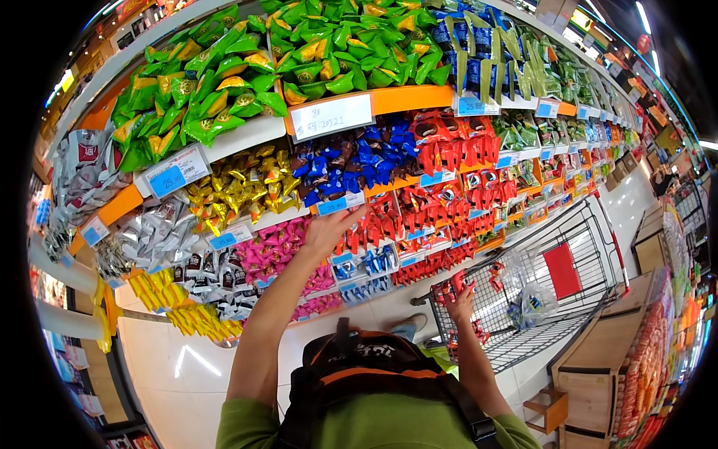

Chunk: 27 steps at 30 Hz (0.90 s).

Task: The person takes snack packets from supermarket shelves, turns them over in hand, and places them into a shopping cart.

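Note:
My left hand [331, 229] reaches to the shelf front with fingers extended, just below a price label [341, 204] and beside red snack packets [378, 216]. I see nothing held in it. Pink wrapped sweets [275, 247] lie to the left of that wrist. Low on the right, my right hand [461, 306] grips a red packet [461, 279] at the near left end of a wire shopping cart [566, 247]. More red packets [444, 293] hang at that corner, partly behind the hand. Inside the cart lies a clear plastic bag [530, 308] with dark blue packets.
Tiered shelves hold green packets [348, 45], blue-wrapped sweets [364, 157] and gold-wrapped sweets [247, 182]. Wooden display stands [594, 337] border the cart's right side. A small wooden stool [547, 409] stands near them. Yellow-wrapped posts [104, 314] rise at left.

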Each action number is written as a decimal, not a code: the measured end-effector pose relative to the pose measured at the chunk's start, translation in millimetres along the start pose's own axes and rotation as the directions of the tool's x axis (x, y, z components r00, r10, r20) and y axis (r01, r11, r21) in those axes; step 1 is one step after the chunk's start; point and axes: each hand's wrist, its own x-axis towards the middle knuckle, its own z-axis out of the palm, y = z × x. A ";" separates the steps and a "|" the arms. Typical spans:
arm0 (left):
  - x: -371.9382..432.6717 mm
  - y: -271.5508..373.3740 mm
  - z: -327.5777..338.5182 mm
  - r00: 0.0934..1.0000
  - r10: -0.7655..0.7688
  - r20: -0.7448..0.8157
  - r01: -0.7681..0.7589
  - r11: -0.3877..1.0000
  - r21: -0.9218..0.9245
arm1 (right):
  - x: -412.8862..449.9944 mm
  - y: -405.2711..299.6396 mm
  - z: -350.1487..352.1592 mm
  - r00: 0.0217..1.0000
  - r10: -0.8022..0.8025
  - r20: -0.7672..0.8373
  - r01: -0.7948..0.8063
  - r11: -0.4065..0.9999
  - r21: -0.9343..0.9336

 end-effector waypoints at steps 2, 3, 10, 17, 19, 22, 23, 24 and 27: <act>-6.4 0.6 -3.1 1.000 -0.012 0.003 0.012 1.000 -0.016 | -6.8 -11.3 5.1 0.930 -0.146 -0.337 0.148 0.989 -0.022; -9.2 0.6 -10.2 0.995 0.001 -0.097 -0.003 1.000 -0.018 | -12.5 -31.4 -1.9 0.909 -0.201 -0.364 0.223 0.975 0.018; -22.9 26.4 -38.1 0.988 -0.144 -0.057 0.131 0.973 -0.191 | -27.2 -166.2 -65.9 0.671 -0.525 -0.524 0.718 0.638 0.280; -20.6 81.2 -71.6 0.784 -0.605 0.136 0.425 0.365 -0.828 | -80.2 -231.5 -114.3 0.699 -0.711 0.081 0.160 0.266 0.951; -18.2 90.4 -78.1 0.707 -0.646 0.289 0.390 0.015 -0.921 | -86.5 -236.5 -115.9 0.676 -0.733 0.082 0.146 0.242 0.959; -16.1 95.5 -90.7 0.652 -0.674 0.348 0.327 -0.164 -0.931 | -95.7 -244.0 -121.6 0.709 -0.688 0.155 -0.001 0.220 0.976; -16.7 97.2 -95.3 0.644 -0.682 0.347 0.351 -0.139 -0.926 | -99.2 -245.9 -122.3 0.731 -0.676 0.093 0.063 0.203 0.977; -16.4 98.7 -101.9 0.641 -0.682 0.351 0.356 -0.142 -0.924 | -101.3 -246.2 -124.6 0.732 -0.674 0.099 0.057 0.205 0.977; -16.8 102.6 -124.9 0.634 -0.688 0.354 0.363 -0.139 -0.921 | -111.0 -245.8 -136.8 0.698 -0.705 0.127 0.028 0.204 0.979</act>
